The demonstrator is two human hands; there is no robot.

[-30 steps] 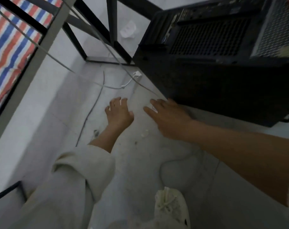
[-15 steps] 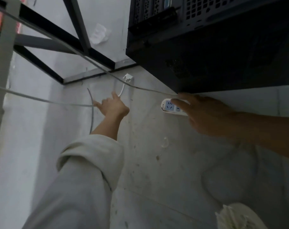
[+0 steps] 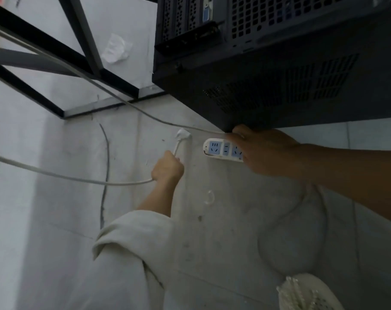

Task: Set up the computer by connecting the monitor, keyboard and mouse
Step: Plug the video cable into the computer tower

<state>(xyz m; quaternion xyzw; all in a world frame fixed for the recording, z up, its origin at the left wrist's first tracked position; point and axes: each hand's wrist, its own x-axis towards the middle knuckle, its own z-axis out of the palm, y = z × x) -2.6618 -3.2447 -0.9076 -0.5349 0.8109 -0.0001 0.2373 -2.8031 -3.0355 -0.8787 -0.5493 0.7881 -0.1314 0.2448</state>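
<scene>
Nearest the head camera I see a pale shoe (image 3: 306, 294) at the lower right edge, on the grey floor (image 3: 223, 238); the rolled cream sleeve (image 3: 132, 240) of my left arm rises from the bottom centre.

Left hand (image 3: 167, 170): fingers curled round a white cable (image 3: 62, 175); the cable leaves the fist leftward in a shallow sag, and a short length exits the top of the fist to a white plug (image 3: 183, 134) lying just beyond on the floor.

Right hand (image 3: 265, 151): fingers wrapped over the right end of a white power strip (image 3: 221, 149), gripping it; 2 blue socket faces and 1 small blue panel between them show; no brand or lettering readable on it.

A second white cable (image 3: 114, 95) runs from the strip's far edge up and left; a thin dark wire (image 3: 106, 157) lies curved on the floor, left of the hand.

Beyond: black computer tower (image 3: 290, 81), rear panel facing me, just above the right hand; perforated vents, slot covers, 1 blue port visible; no legible markings.

Farthest: black desk frame (image 3: 82, 63) bars; a crumpled white scrap (image 3: 116, 49) behind them.
</scene>
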